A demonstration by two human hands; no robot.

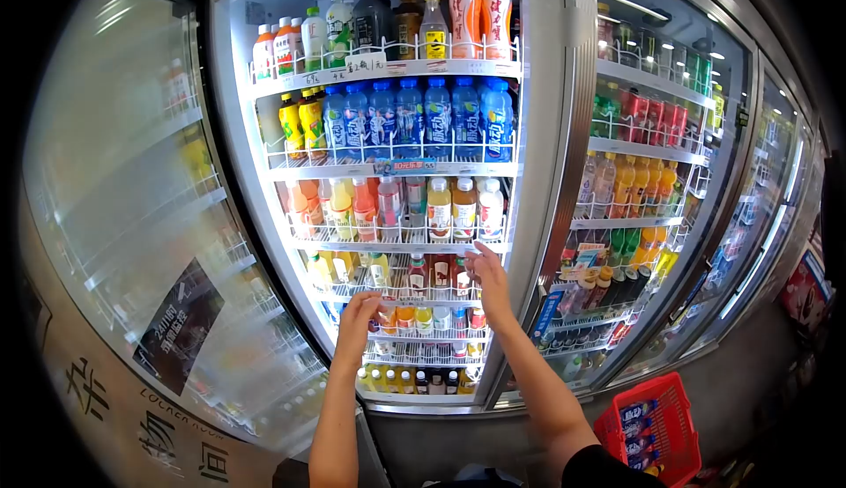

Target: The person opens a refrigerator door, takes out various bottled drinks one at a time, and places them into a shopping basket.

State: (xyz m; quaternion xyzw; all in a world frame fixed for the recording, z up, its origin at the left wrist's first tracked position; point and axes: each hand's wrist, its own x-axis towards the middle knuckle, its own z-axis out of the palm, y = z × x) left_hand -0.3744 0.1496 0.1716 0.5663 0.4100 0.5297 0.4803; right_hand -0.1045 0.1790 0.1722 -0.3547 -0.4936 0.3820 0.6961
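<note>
Both of my hands are raised in front of an open drinks fridge. My left hand (360, 319) is near the lower shelves, its fingers bent; whether it holds anything is hidden. Higher up, my right hand (485, 269) has its fingers apart and nothing in it, just below the edge of the shelf (397, 247) with juice bottles. Above that, blue bottles (409, 118) stand in a row beside yellow bottles (313, 124). Orange-red bottles (464, 17) are on the top shelf. Dark red bottles (417, 275) stand between my hands.
The fridge's glass door (115, 171) is swung open on the left. More closed fridges (643, 149) line the right side. On the floor at lower right is a red basket (681, 417) with several blue-labelled bottles (638, 431) inside.
</note>
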